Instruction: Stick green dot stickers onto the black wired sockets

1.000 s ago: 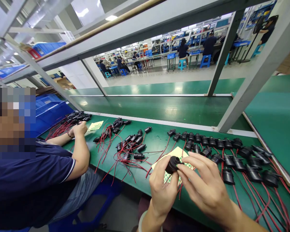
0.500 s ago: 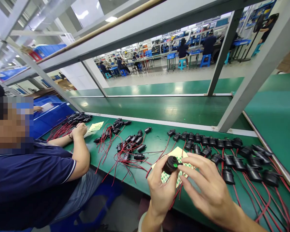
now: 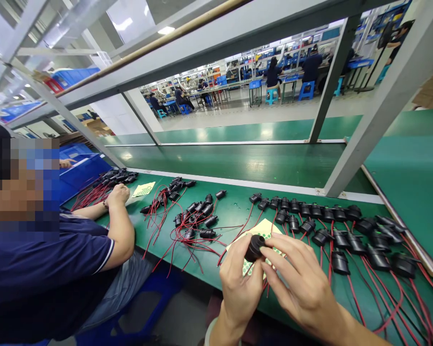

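1. Dead centre of the action: a black round socket (image 3: 255, 247) sits just above the near edge of the green bench (image 3: 238, 211), lifted clear of it and turned so its open face looks up toward the head camera, which seems the reason for the tilt.
2. The left hand (image 3: 240, 283) comes in from 6 o'clock, fingers curled narrow around the socket body, thumb up along its side. That is a steadying grip, firm on the housing.
3. The right hand (image 3: 299, 288) closes in from 4 o'clock, index finger and thumb pinched down onto the socket's top face; whether anything small lies under that fingertip I cannot tell.
4. Red and black leads (image 3: 265, 286) hang from the socket down between the two palms.
5. Directly beneath, at 12 o'clock of the hands, lies a pale sticker sheet (image 3: 265, 228) dotted with green rounds, partly hidden, kept just beside the grip.
6. Out at 2 o'clock, a row of black sockets (image 3: 321, 214) lines up in order, wires trailing toward the bench edge.
7. At 10 o'clock, a loose heap of wired sockets (image 3: 197, 218) sprawls on the bench.
8. Far out at 9 o'clock, a co-worker's hand (image 3: 118, 194) rests on the bench beside another sticker sheet (image 3: 143, 188).
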`<state>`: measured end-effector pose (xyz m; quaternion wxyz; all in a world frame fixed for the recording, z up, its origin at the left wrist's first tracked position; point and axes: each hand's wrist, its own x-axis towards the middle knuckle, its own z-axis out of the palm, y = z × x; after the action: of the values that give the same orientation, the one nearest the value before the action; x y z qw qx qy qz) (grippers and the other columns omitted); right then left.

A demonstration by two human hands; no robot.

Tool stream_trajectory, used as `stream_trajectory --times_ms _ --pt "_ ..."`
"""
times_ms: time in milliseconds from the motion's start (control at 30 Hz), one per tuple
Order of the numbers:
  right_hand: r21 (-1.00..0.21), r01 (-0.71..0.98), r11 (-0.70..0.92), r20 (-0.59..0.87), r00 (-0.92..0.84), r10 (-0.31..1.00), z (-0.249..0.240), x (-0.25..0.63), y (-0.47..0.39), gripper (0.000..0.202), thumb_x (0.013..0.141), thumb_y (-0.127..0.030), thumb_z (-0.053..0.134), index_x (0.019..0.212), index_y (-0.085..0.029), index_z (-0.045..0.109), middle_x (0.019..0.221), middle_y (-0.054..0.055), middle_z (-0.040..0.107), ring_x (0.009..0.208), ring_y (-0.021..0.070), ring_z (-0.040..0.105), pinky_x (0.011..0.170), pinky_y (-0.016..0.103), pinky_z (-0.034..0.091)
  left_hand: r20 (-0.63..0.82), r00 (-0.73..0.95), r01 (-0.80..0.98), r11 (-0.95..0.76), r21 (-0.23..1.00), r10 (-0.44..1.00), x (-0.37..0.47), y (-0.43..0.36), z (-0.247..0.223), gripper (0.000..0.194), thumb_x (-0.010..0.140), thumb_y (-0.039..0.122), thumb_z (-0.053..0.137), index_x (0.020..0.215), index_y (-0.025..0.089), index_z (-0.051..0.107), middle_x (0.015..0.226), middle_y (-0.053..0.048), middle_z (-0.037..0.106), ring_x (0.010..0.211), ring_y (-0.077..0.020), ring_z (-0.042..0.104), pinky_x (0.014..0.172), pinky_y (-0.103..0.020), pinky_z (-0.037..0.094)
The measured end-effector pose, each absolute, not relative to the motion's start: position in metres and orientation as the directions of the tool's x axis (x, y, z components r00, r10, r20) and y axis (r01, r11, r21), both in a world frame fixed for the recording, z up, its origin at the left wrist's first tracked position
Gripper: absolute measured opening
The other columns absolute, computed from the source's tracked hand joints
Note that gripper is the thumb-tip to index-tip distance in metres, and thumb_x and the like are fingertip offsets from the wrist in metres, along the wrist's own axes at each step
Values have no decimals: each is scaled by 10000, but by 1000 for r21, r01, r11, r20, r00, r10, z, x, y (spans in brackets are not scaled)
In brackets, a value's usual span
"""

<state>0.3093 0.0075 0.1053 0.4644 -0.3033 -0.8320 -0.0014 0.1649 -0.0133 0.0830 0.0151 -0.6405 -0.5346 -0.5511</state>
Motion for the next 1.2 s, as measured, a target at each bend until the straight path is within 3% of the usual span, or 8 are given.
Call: stream_trajectory --times_ms 333,433,600,733,900,967,1100,1200 --pt "-374 479 794 770 -317 554 105 303 7 237 927 -101 555 1139 -177 631 1133 111 657 1112 258 605 929 417 513 743 -148 716 -447 536 652 162 -13 83 441 812 50 599 1231 188 595 1090 -99 745 967 -217 730 866 -318 608" --pt "-442 403 801 743 -336 579 108 307 9 222 941 -113 539 1124 -195 634 1134 100 646 1114 237 600 915 387 523 691 -185 640 -447 624 699 163 -15 83 432 804 68 640 1212 204 602 1070 -79 749 946 -212 734 861 -316 611" --pt "-538 280 795 720 -339 606 110 321 15 185 951 -127 552 1088 -223 631 1082 63 674 1078 207 623 922 363 530 468 -217 306 -395 866 857 171 -17 93 367 799 102 692 1134 236 623 998 -24 760 843 -168 751 746 -219 622" --pt "-473 309 825 758 -334 560 112 329 15 244 919 -77 571 1122 -198 630 1097 79 673 1100 220 610 956 386 507 406 -230 190 -368 910 885 174 -17 99 349 802 85 690 1111 239 635 1007 -21 754 858 -159 749 762 -202 617" --pt "-363 358 860 786 -378 490 116 327 14 280 906 -54 572 1142 -185 646 1122 98 647 1137 243 580 950 385 489 443 -189 259 -390 883 877 175 -21 93 397 812 100 685 1169 258 613 1039 -24 748 873 -167 746 762 -214 620" --pt "-430 324 843 775 -346 528 117 324 14 209 915 -77 588 1082 -192 637 1056 74 647 1086 216 591 939 348 485 462 -167 315 -397 862 871 174 -23 90 428 813 106 687 1198 268 595 1073 -24 743 915 -172 738 804 -230 611" --pt "-684 190 704 653 -271 707 114 317 13 80 947 -171 599 988 -233 572 991 25 615 997 161 599 897 256 489 537 -138 422 -441 792 832 174 -26 87 473 819 119 677 1256 255 557 1133 -43 727 972 -189 723 865 -271 598" --pt "-780 124 613 566 -279 776 112 315 11 64 961 -197 576 952 -255 552 996 8 587 986 145 597 867 218 496 601 -123 493 -477 727 789 175 -26 88 478 818 107 656 1267 239 553 1119 -51 727 971 -196 720 870 -286 597"
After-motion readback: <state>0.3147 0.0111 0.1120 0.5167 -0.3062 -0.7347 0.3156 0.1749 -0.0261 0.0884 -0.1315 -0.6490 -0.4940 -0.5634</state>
